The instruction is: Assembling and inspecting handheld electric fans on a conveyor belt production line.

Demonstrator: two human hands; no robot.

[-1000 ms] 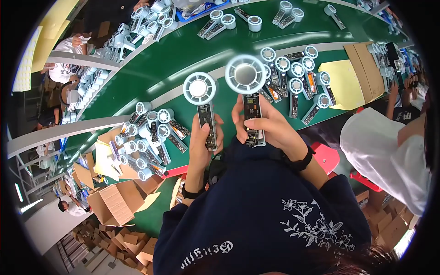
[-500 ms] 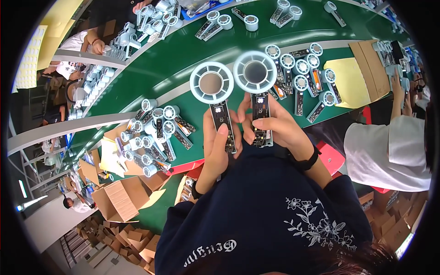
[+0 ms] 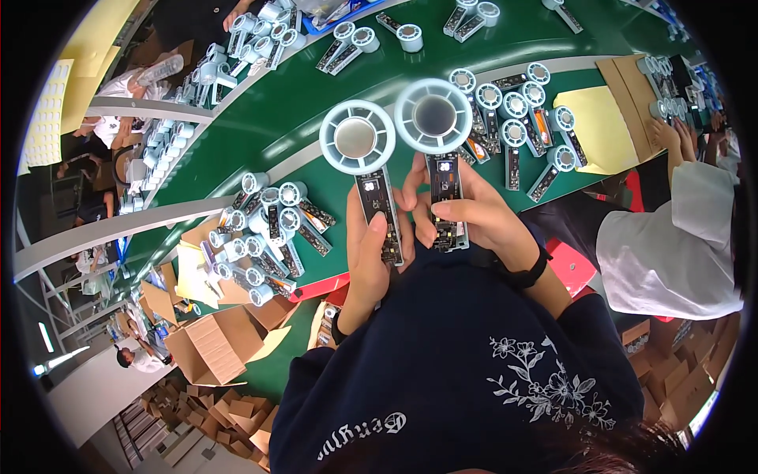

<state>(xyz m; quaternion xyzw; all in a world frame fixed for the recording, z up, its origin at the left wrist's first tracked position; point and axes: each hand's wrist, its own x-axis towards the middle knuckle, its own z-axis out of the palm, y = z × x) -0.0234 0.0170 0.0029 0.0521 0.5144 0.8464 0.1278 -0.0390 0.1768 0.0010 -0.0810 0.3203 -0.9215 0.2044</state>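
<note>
In my left hand (image 3: pixel 369 257) is a handheld fan (image 3: pixel 380 217) with a pale blue round head and a bare circuit board along its opened handle. A second fan (image 3: pixel 444 180) of the same kind is gripped in my right hand (image 3: pixel 483 207). Both stand side by side, heads pointing away from me, with a small light pattern lit on each board. My thumbs lie on the boards; the fingers behind the handles are partly hidden. Past my right hand, several similar fans (image 3: pixel 513 133) lie on the green table, some showing orange parts.
A pile of fans (image 3: pixel 268 229) lies left of my hands, near an open cardboard box (image 3: pixel 213 344). Beyond runs a green conveyor belt (image 3: pixel 316 99) carrying more fans. Yellow paper (image 3: pixel 592 130) and cardboard (image 3: pixel 632 103) lie to the right, beside a co-worker in a white shirt (image 3: pixel 671 245).
Fans on the far green belt have shifted left. The co-worker's hands on the right have come down toward the fans there. My grip on both fans is unchanged; the view has tilted slightly.
</note>
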